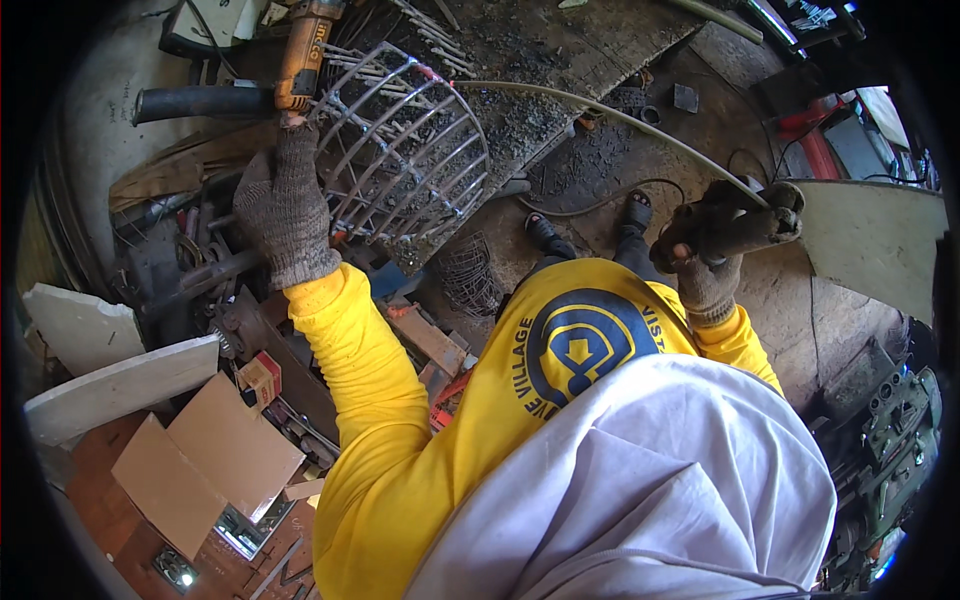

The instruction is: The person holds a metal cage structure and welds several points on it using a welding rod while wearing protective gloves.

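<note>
My left hand (290, 205), in a grey-brown knitted glove, is stretched toward the lower end of an orange angle grinder (300, 65). One finger, its tip bare, reaches the tool; the other fingers are partly hidden. Just right of this hand rests a round cage of welded metal rods (405, 150). At the right, my gloved right hand (705, 280) is closed on a dark cylindrical thing (735, 220) whose kind I cannot make out. A long pale rod or cable (620, 117) curves from the cage's rim to that dark thing.
The cage sits on a dirty metal worktable (590, 40). At the left lie scrap metal, pale boards (120, 385) and an open cardboard box (205, 460). Coiled wire (468, 275) is below the table's edge. A large pale panel (880, 240) and dark machinery (890, 460) stand at the right.
</note>
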